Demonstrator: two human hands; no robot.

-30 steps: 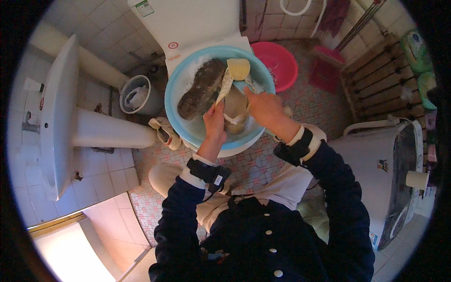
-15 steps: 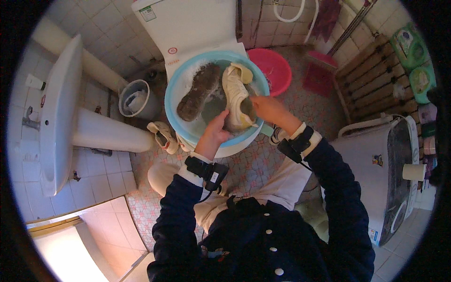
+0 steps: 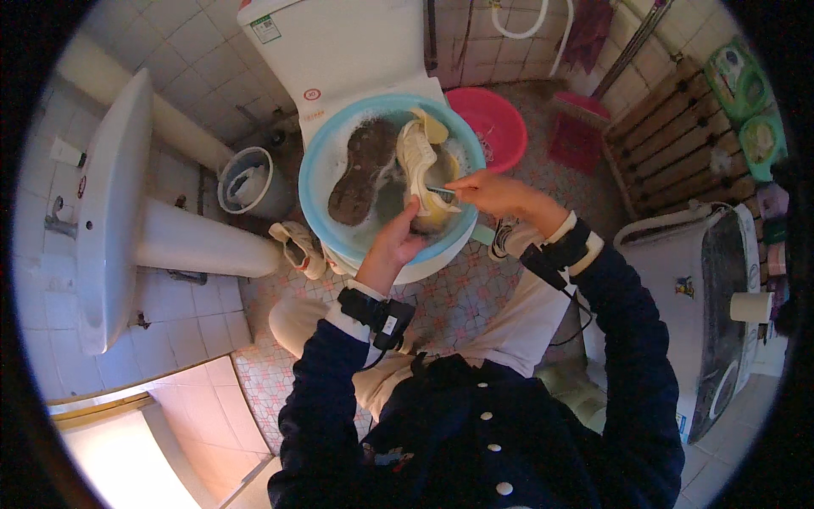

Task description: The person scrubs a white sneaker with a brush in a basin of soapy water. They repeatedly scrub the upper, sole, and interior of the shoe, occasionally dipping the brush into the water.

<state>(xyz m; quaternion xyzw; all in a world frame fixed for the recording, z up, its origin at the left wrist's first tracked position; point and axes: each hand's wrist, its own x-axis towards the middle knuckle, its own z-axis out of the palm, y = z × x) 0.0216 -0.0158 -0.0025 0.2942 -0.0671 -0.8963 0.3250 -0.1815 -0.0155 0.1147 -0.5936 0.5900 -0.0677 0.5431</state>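
Observation:
A light-blue basin [image 3: 307, 174] of soapy water rests on the closed toilet. Inside it, my left hand [image 3: 397, 240] grips the heel end of a cream sneaker [image 3: 414, 161], fingers closed on its near side. The sneaker is tilted, with its pale yellow tongue [image 3: 433, 127] folded out at the far end. My right hand [image 3: 485, 193] pinches a slim blue-grey brush [image 3: 441, 190], its head hidden against the shoe's opening. To the left in the basin, a second shoe [image 3: 363, 170] lies dark sole up, partly in foam.
A pink basin [image 3: 500, 127] stands on the floor behind, right of the toilet. Left are a white bucket [image 3: 263, 193], a sneaker [image 3: 298, 250] and the pedestal sink [image 3: 119, 195]. A white washing machine [image 3: 657, 280] is at the right, below a wooden rack [image 3: 670, 136].
The sneaker has tipped over toward the left, showing more of its side. My right hand has drawn back to the right, and the slim brush now shows between hand and shoe.

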